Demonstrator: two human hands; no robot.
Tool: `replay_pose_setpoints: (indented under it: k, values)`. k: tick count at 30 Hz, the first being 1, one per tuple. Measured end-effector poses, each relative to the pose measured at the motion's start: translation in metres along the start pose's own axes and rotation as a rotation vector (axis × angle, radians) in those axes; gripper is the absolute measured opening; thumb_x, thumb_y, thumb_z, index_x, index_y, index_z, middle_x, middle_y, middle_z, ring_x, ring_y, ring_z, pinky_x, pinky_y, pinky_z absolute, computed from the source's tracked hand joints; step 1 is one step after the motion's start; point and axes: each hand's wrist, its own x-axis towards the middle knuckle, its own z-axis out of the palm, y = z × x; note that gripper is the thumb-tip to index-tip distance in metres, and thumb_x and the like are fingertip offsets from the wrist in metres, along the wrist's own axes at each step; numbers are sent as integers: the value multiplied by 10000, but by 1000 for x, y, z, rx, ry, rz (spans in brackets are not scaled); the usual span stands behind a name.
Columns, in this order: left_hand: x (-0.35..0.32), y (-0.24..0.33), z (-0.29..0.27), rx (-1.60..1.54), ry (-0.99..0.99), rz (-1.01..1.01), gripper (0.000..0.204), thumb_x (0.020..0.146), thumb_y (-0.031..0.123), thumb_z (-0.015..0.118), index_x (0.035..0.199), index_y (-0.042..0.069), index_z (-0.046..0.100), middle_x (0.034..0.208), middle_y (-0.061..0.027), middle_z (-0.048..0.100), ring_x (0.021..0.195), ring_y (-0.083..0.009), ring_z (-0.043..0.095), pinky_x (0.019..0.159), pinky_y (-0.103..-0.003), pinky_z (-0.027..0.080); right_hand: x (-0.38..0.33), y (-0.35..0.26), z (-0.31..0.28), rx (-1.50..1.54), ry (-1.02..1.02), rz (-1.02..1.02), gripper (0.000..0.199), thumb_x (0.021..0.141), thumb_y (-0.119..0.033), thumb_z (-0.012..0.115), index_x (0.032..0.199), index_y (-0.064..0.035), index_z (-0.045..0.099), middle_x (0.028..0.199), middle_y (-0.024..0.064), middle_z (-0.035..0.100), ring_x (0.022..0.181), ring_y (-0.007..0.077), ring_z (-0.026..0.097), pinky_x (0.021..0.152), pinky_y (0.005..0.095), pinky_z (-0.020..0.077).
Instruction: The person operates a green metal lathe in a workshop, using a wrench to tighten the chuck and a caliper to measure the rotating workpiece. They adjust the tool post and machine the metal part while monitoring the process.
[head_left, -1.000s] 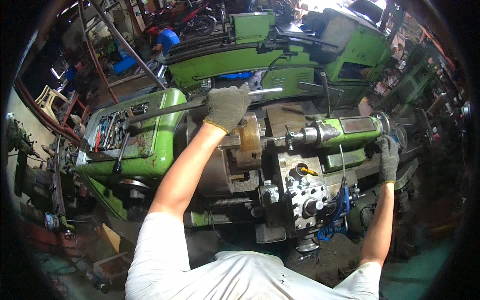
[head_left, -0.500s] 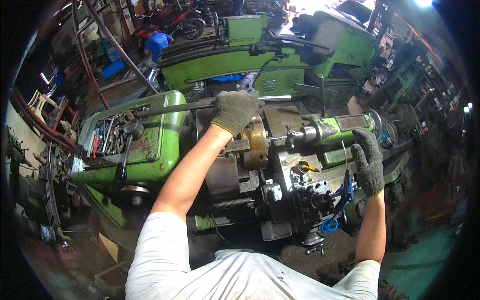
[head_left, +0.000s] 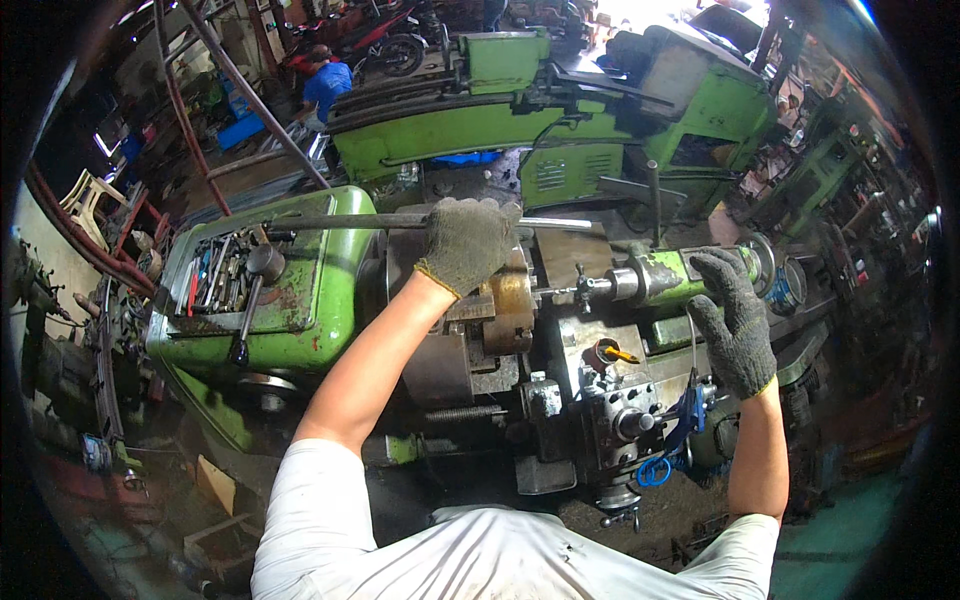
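Observation:
I stand at a green lathe (head_left: 300, 290). My left hand (head_left: 465, 240), in a grey knit glove, is closed around a long dark metal bar (head_left: 340, 221) that lies across the top of the headstock, above the brass-coloured chuck (head_left: 512, 308). My right hand (head_left: 735, 320), also gloved, hovers with fingers spread just in front of the green tailstock (head_left: 680, 272), holding nothing. A drill chuck (head_left: 590, 287) on the tailstock points toward the chuck. The tool post and carriage (head_left: 615, 415) sit below, between my arms.
A tray of loose tools (head_left: 225, 270) lies on the headstock top. A second green lathe (head_left: 520, 110) stands behind. A person in a blue shirt (head_left: 325, 85) crouches at the far back left. Red pipes (head_left: 70, 235) and clutter line the left wall.
My right hand has risen from beside the carriage to the tailstock, fingers spread. My left hand keeps its grip on the bar. The view has shifted slightly.

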Motion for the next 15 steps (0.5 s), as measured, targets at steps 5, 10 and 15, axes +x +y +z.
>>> replay_pose_setpoints:
  k: [5,10,15]
  values:
    - [-3,2,0,-7,18,12,283,881,453,677,931,178,721,760,-72,662,706,-285,689,608,-462,483,3,1,1,27,-19,27,507,937,-318,716,1339,-31,603,1408,199,574,1296,381,584,1077,433,464]
    - [-3,0,-9,-114,-29,-14,360,908,520,645,933,168,717,794,-82,670,764,-302,692,670,-474,485,5,6,8,46,-36,24,500,936,-304,710,1343,-35,602,1396,198,578,1292,379,587,1066,431,470]
    - [5,-7,-18,-179,-21,75,401,935,551,608,877,174,728,794,-67,666,822,-298,680,741,-491,471,12,2,5,-15,-89,-39,494,936,-285,692,1348,-30,593,1381,202,582,1268,399,591,1056,431,476]
